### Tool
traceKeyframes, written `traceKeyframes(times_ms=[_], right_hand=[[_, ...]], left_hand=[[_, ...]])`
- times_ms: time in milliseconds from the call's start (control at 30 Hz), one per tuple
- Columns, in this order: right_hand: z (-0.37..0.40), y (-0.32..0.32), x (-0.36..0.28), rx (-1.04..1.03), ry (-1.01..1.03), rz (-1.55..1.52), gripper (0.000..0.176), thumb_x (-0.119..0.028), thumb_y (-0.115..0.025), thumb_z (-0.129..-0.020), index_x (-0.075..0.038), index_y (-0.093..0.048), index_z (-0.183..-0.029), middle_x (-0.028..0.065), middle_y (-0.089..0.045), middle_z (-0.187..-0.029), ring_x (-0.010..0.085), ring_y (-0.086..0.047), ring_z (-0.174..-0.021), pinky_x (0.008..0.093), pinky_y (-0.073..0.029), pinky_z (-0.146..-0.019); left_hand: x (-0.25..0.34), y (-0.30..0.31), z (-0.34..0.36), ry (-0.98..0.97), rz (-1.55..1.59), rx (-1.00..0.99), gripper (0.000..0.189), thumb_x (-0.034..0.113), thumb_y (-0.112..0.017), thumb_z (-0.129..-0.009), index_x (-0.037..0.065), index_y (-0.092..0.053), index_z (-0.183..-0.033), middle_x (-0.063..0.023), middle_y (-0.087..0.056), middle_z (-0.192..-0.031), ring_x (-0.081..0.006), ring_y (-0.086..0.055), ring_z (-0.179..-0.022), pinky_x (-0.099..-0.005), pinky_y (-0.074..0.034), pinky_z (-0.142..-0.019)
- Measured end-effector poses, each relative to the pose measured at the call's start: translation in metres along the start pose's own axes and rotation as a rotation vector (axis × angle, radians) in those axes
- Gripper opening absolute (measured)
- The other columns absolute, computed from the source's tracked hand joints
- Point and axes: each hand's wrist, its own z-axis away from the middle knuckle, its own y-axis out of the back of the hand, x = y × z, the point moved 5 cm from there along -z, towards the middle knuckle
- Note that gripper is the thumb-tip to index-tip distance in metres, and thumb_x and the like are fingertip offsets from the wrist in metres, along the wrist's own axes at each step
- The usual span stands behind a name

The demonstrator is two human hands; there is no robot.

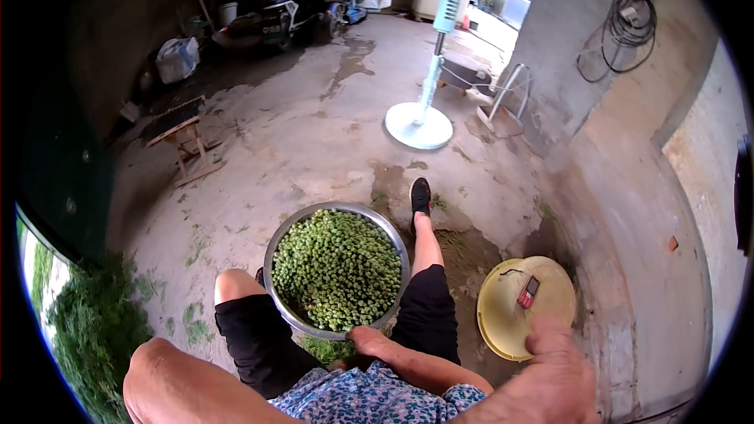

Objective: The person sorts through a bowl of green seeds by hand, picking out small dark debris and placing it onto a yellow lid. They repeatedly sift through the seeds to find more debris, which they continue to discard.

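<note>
While the bowl (269, 271) of peas (338, 267) is judged heavy, its rim is best held; the right hand's (371, 341) grip there cannot be told.

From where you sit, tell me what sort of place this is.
Probably a covered yard or open shed beside a home: a bare, stained concrete floor, a pedestal fan standing on it, and a scooter parked among stored odds and ends at the dim back.
</note>
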Motion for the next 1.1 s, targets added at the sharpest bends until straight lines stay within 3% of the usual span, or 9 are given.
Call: traceKeyframes(times_ms=[100,200,233,433,633,867,900,967,1100], right_hand=[[-0.002,0.000,0.001,0.006,0.006,-0.020,0.025,-0.012,-0.047,-0.079,-0.005,-0.063,-0.098,0.0205,-0.060,-0.099,0.0349,-0.057,-0.095,0.0416,-0.046,-0.079],[-0.001,0.001,0.001,0.039,0.004,-0.029,0.034,-0.006,-0.046,-0.075,-0.008,-0.061,-0.105,0.0222,-0.060,-0.095,0.0360,-0.058,-0.093,0.0407,-0.046,-0.079],[-0.002,0.001,0.000,-0.029,-0.079,0.007,0.033,-0.007,-0.047,-0.075,-0.008,-0.062,-0.104,0.0214,-0.060,-0.096,0.0363,-0.058,-0.093,0.0414,-0.046,-0.079],[-0.012,-0.009,0.010,0.003,0.039,0.066,0.026,-0.016,-0.051,-0.076,-0.009,-0.062,-0.098,0.0201,-0.061,-0.087,0.0364,-0.059,-0.086,0.0424,-0.047,-0.074],[-0.012,-0.009,0.014,-0.017,-0.034,0.037,0.032,-0.008,-0.049,-0.075,-0.012,-0.062,-0.103,0.0189,-0.061,-0.093,0.0344,-0.059,-0.090,0.0416,-0.048,-0.076],[-0.009,-0.005,0.010,-0.032,-0.059,0.031,0.032,-0.007,-0.048,-0.075,-0.011,-0.063,-0.104,0.0189,-0.061,-0.095,0.0344,-0.059,-0.091,0.0415,-0.047,-0.077],[-0.005,-0.002,0.006,-0.008,-0.036,-0.005,0.023,-0.011,-0.047,-0.078,-0.004,-0.063,-0.093,0.0215,-0.060,-0.096,0.0360,-0.059,-0.091,0.0422,-0.047,-0.077],[-0.008,-0.006,0.008,0.025,-0.031,-0.037,0.023,-0.011,-0.047,-0.078,-0.004,-0.063,-0.092,0.0218,-0.060,-0.096,0.0361,-0.059,-0.091,0.0426,-0.047,-0.076],[-0.007,-0.007,0.009,-0.047,-0.085,-0.028,0.028,-0.010,-0.047,-0.077,-0.007,-0.062,-0.101,0.0209,-0.060,-0.097,0.0350,-0.058,-0.094,0.0413,-0.046,-0.079]], left_hand=[[0.007,-0.015,-0.001,-0.008,-0.173,0.152,0.036,0.027,-0.046,-0.082,0.003,-0.053,-0.055,-0.0074,-0.038,-0.041,-0.0194,-0.042,-0.043,-0.0399,-0.041,-0.063],[0.019,-0.024,-0.005,-0.103,-0.286,0.082,0.037,0.028,-0.045,-0.082,0.000,-0.053,-0.058,-0.0090,-0.040,-0.045,-0.0217,-0.046,-0.045,-0.0431,-0.044,-0.067],[0.020,-0.021,-0.004,-0.104,-0.295,0.109,0.037,0.028,-0.046,-0.081,0.000,-0.053,-0.059,-0.0093,-0.040,-0.046,-0.0222,-0.046,-0.045,-0.0434,-0.044,-0.068],[0.021,-0.003,0.009,-0.033,-0.350,0.244,0.035,0.027,-0.047,-0.079,-0.002,-0.054,-0.062,-0.0111,-0.044,-0.051,-0.0248,-0.050,-0.049,-0.0454,-0.046,-0.071],[0.024,0.000,0.015,0.054,-0.473,0.315,0.034,0.027,-0.048,-0.078,-0.004,-0.054,-0.064,-0.0129,-0.048,-0.056,-0.0275,-0.054,-0.052,-0.0474,-0.048,-0.074],[0.023,-0.029,0.034,0.097,-0.230,0.614,0.029,0.023,-0.052,-0.073,-0.006,-0.056,-0.070,-0.0152,-0.054,-0.063,-0.0298,-0.058,-0.059,-0.0478,-0.050,-0.076],[0.024,-0.035,0.036,0.129,-0.192,0.688,0.028,0.022,-0.053,-0.072,-0.006,-0.057,-0.072,-0.0156,-0.055,-0.065,-0.0300,-0.058,-0.061,-0.0473,-0.050,-0.077],[0.024,-0.050,0.041,0.179,-0.117,0.803,0.027,0.020,-0.054,-0.071,-0.006,-0.058,-0.074,-0.0158,-0.057,-0.068,-0.0298,-0.059,-0.064,-0.0461,-0.051,-0.076],[0.015,-0.067,0.051,0.203,-0.067,0.808,0.025,0.019,-0.054,-0.072,-0.005,-0.059,-0.076,-0.0150,-0.058,-0.069,-0.0281,-0.059,-0.064,-0.0437,-0.050,-0.075]])
